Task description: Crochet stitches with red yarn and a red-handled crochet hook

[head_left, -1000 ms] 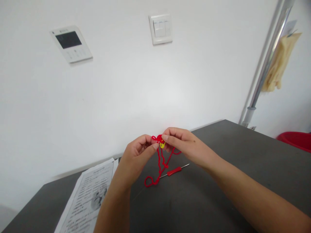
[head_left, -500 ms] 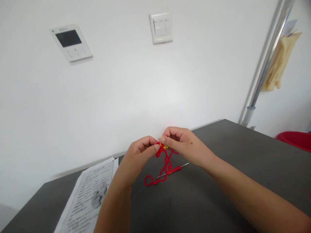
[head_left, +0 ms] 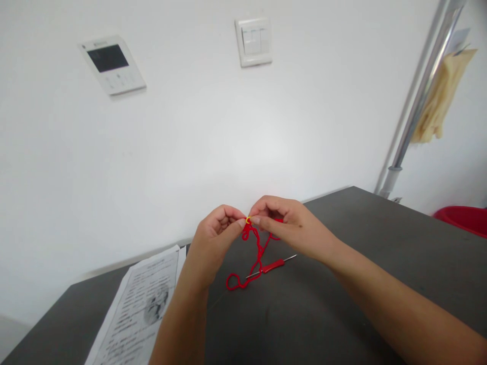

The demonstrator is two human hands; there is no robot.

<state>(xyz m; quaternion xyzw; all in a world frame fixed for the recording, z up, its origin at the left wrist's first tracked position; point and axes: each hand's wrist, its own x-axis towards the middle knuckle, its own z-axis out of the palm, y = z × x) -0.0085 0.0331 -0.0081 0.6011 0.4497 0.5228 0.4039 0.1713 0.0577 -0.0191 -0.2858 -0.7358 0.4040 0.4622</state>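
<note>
My left hand (head_left: 218, 234) pinches a small bunch of red yarn (head_left: 245, 232) between thumb and fingertips. My right hand (head_left: 284, 219) is closed with thumb and forefinger together, gripping a small yellow loop that looks like a stitch marker (head_left: 248, 220) at the top of the yarn. The fingertips of both hands nearly meet there, hiding part of the marker. Below them a red strand hangs down to the table and ends in a loose loop. Under the strand lies a crochet hook (head_left: 273, 266) with a red handle and a thin metal shaft, touched by neither hand.
Printed sheets (head_left: 133, 304) lie on the dark table (head_left: 304, 314) to the left, partly behind my left forearm. A white wall with a switch (head_left: 255, 41) and an intercom panel (head_left: 114, 66) rises behind. At right are a metal pole (head_left: 422, 96) and a red tub (head_left: 462, 219).
Both hands have risen slightly, the left a bit to the left, carrying the red yarn up. The yellow marker now shows as a curved loop between the fingertips. The hook has stayed put.
</note>
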